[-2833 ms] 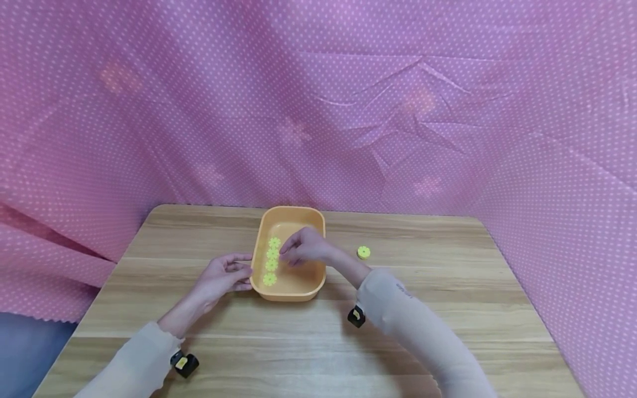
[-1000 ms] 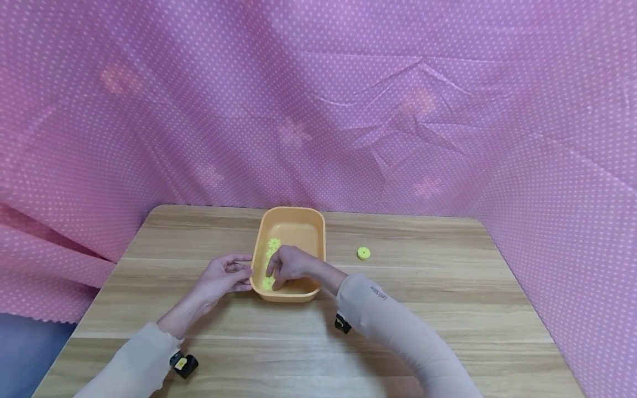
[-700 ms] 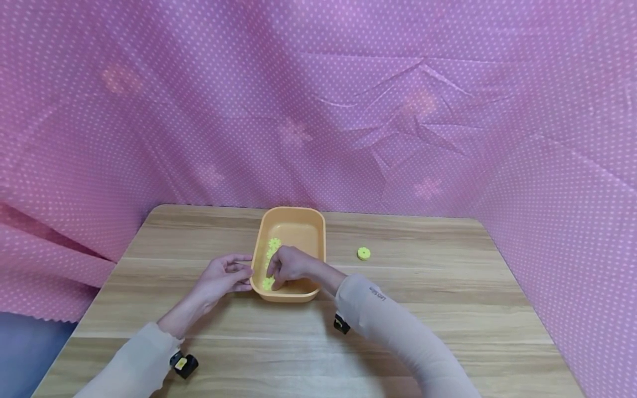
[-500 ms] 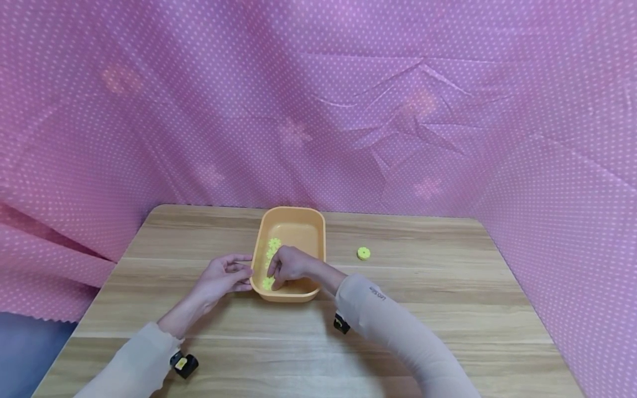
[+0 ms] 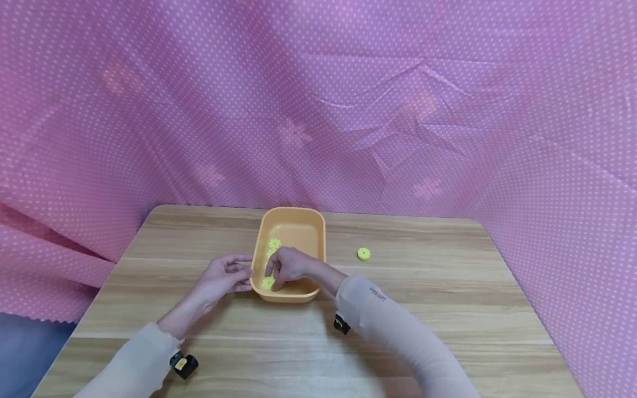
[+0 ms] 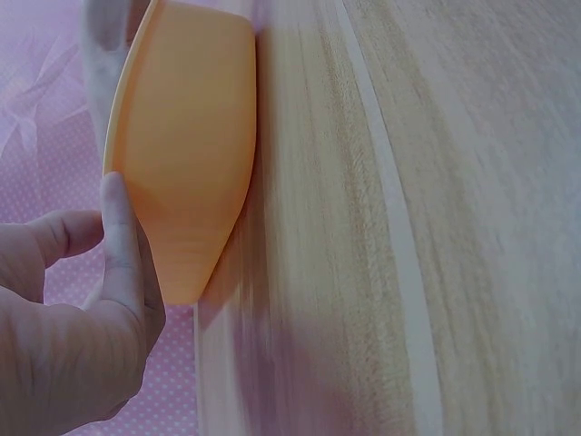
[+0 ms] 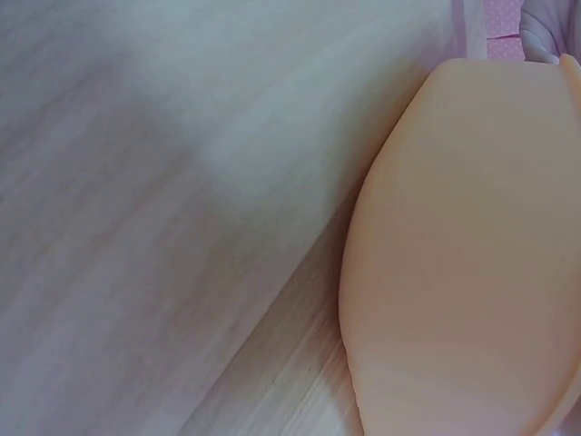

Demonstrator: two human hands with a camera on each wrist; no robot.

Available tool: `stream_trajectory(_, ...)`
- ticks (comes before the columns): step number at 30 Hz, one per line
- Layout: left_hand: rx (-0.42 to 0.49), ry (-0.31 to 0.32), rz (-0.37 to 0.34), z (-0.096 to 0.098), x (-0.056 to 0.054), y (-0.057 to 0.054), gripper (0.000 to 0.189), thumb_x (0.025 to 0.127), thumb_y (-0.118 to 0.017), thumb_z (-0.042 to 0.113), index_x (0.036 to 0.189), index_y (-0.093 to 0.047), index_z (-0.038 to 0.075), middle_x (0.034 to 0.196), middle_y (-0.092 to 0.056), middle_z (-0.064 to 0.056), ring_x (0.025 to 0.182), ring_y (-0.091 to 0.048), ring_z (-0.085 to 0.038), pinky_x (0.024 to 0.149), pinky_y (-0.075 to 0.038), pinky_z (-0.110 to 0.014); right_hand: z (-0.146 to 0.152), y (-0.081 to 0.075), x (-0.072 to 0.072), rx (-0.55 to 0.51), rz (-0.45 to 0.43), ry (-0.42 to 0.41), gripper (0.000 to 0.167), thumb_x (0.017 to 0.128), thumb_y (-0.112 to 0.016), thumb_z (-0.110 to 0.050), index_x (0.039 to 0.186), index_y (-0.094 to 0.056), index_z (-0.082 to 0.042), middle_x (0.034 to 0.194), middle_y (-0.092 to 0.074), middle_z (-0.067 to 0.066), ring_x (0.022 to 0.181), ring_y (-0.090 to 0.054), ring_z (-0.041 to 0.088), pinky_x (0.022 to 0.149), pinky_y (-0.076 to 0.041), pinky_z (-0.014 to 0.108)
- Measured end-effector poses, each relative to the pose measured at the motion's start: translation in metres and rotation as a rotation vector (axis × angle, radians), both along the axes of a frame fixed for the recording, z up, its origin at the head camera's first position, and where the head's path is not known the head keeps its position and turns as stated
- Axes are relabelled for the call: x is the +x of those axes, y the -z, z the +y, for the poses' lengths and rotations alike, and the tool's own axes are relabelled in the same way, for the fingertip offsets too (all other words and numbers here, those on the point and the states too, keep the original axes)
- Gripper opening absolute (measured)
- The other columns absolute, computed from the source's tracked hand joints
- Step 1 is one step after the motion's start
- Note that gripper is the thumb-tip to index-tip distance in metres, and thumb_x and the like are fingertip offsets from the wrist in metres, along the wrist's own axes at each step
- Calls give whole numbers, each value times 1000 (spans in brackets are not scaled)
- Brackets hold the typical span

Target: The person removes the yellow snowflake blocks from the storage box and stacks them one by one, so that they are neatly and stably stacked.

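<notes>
- By the head view, 12 o'clock being straight away from the person: the near yellow flower piece (image 5: 267,283) lies inside the orange tray (image 5: 288,298), toward its 7 o'clock corner.
- More flower pieces (image 5: 274,242) run from it toward 12, along the tray's 9 o'clock wall; the row's long axis and the tray's both lie roughly 12 to 6. The middle of the row is partly covered by fingers.
- The right hand (image 5: 291,262) comes over the 4 o'clock side, bent fingers reaching down to the near piece, which lies at 8 o'clock from that hand's middle. Whether it pinches the piece or merely touches it, I cannot tell; this is the nearer hand.
- The left hand (image 5: 221,278) is outside the tray at 8 o'clock, fingers extended and fingertips against the rim, not curled around it; the near piece lies at its 3 o'clock, beyond the wall.
- A loose flower piece (image 5: 364,254) sits on the table (image 5: 423,315) at 3 o'clock, well apart from the tray and behind the right hand's reach.
- A pink dotted curtain (image 5: 298,138) hangs at 12.
</notes>
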State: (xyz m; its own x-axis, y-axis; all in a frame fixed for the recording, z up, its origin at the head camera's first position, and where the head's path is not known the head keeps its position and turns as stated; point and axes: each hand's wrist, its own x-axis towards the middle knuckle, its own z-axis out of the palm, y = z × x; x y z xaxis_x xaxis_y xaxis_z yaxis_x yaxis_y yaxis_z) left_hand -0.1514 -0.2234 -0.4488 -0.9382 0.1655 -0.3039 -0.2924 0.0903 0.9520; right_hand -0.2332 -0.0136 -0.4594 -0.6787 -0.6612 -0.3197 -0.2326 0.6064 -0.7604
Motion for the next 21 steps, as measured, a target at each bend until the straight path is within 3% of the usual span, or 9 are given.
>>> stream_trajectory(6,5,3,-5,0,0,1,52,104,-59,-1,151,-41,-11,111,-67,-12,86,-74,-12,86,-70,-26,0,1,1,7,5,35,29,75,-93,0,99,-77,-3,70,-63,-7,58,-53,5,48,-44,13)
stream_trajectory(14,-2,0,-10,1,0,0,51,104,-59,0,151,-42,-11,115,-67,-15,90,-75,-15,87,-70,-26,4,0,0,-34,-15,56,23,75,-92,1,93,-78,-4,76,-69,-3,64,-59,8,51,-50,15)
stream_trajectory(21,-2,-11,-15,2,2,0,51,104,-60,-1,150,-42,-11,112,-67,-13,88,-74,-14,86,-70,-26,10,0,-4,-76,-42,32,19,80,-87,3,96,-79,1,84,-80,12,64,-66,8,54,-59,16)
